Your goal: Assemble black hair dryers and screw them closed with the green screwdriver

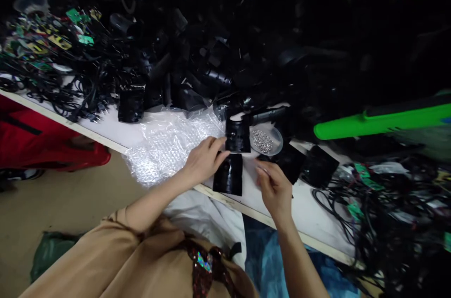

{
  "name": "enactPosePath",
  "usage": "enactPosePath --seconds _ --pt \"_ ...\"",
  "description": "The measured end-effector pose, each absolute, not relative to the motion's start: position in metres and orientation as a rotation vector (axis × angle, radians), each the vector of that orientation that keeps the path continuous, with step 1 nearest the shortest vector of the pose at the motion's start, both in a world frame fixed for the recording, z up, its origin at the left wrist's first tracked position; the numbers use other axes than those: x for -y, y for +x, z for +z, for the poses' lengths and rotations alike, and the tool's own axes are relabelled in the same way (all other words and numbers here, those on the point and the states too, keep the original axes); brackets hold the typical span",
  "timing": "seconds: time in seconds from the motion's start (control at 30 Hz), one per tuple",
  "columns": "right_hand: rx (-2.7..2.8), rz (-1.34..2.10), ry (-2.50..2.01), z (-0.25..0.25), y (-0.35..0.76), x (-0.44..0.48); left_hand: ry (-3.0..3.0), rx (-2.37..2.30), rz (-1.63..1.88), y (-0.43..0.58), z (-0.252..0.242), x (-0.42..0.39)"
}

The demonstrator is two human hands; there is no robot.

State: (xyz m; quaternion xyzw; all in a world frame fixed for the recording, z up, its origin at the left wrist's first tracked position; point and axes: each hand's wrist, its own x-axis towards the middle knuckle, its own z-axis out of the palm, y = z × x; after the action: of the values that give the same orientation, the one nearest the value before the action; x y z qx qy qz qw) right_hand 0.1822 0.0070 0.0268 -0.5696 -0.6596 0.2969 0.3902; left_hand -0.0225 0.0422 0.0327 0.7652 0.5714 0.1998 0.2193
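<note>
left hand: you have it loosely closed on two glossy black plastic squares, smooth and flat-edged, lying one above the other
right hand: your fingers are pinched together, anything between them too small to tell
beside your hands: a round clear dish of tiny silver metal pieces, crinkled bubble wrap
farther out: white tabletop, tangled black cables

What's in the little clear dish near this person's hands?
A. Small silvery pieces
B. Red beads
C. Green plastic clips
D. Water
A. The clear round dish just above the right hand holds a heap of small silvery pieces.
</note>
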Motion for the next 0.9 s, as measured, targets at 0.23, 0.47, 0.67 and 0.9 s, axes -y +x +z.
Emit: enactPosePath --seconds 0.23,0.47,0.67,0.9 --pt "1.563 0.784 -1.453 0.021 0.175 0.006 2.263 -1.607 0.153 -0.004 0.023 -0.108" --pt "1.631 0.78 -1.527 0.006 0.182 0.001 2.154 -1.869 0.219 0.012 0.024 -0.138" --pt "2.006 0.731 -1.44 0.014 0.186 0.007 2.144 -1.778 0.411 0.001 0.033 -0.111" --pt "1.85 0.621 -1.378 0.039 0.173 -0.022 1.925 -1.573 0.136 -0.02 0.032 -0.037"
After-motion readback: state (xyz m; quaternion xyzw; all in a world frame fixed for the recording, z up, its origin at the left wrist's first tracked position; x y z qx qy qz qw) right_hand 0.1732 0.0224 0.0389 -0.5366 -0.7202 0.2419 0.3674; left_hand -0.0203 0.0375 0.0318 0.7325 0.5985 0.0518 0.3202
